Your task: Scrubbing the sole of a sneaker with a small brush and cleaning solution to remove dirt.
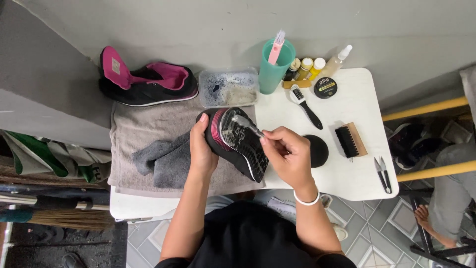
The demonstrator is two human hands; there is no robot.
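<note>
Sole up, that's how the black shoe [237, 141] sits right now, tipped on its side over the grey towel [136, 134] so the tread faces the camera. The left hand [201, 149] is wrapped around the upper from behind, fingers closed on it, and that looks like a brace to keep the shoe from rocking. The right hand [287, 151] is clenched around a small brush [250, 128], its pale head touching the sole near the heel end, where a whitish, foamy patch shows.

Under the shoe, a darker grey cloth [163, 159] lies folded on the towel, probably there to catch drips. The matching shoe [146, 82], black with a pink lining, rests at the far edge of the towel, well clear of the work. Just beside it is a clear tub [229, 88] with cloudy liquid, near enough for dipping. On the white tabletop [357, 104] to the right: a teal cup [275, 67] holding a pink brush, a row of small bottles [310, 67], a black-handled brush [306, 106], a wooden-backed brush [351, 140] and small snips [382, 173].
</note>
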